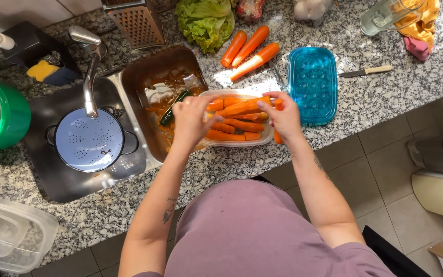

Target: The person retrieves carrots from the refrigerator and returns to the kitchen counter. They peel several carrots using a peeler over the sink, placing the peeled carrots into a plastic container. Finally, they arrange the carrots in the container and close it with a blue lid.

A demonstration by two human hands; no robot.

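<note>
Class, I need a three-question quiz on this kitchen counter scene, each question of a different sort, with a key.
1. True or false: the colander sits in the sink.
2. The blue lid lies where? A) right of the carrot tub B) in the sink C) on the floor
3. Fill in: both the left hand and the right hand are over the tub of peeled ____.

Key: 1 true; 2 A; 3 carrots

No packages, labels, signs or screens anywhere in view.
</note>
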